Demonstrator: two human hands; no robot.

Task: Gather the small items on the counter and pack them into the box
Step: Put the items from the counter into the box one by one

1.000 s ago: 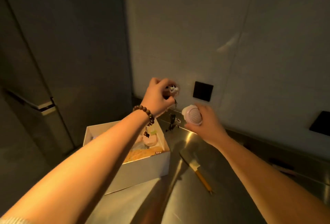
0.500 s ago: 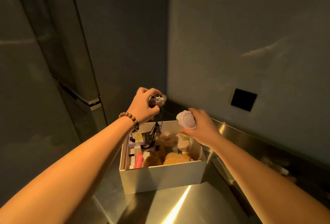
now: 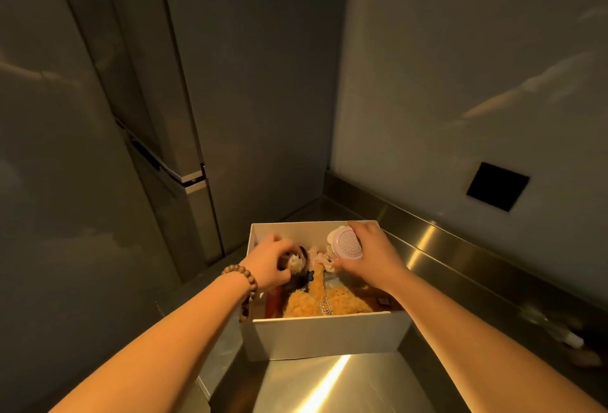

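Your white box sits on the steel desk, close to the back corner where the desk meets the wall, and both your hands are down inside its open top. Your left hand has its grip curled around a small plush keychain toy with a pale, fuzzy face, held low in the left part of the box. A dark strap hangs from it toward the contents below. Your right hand has its grip wrapped around a small pink round device with a dotted white face, held over the box's far right corner, the dotted face turned toward you. Beneath both hands, an orange plush toy fills most of the near half of the box, with something red along the left wall and a few pale items behind it that are too tangled to tell apart. A wooden bead bracelet circles your left wrist. To the left of the desk stands a tall grey refrigerator, and a black square wall plate sits on the wall to the right
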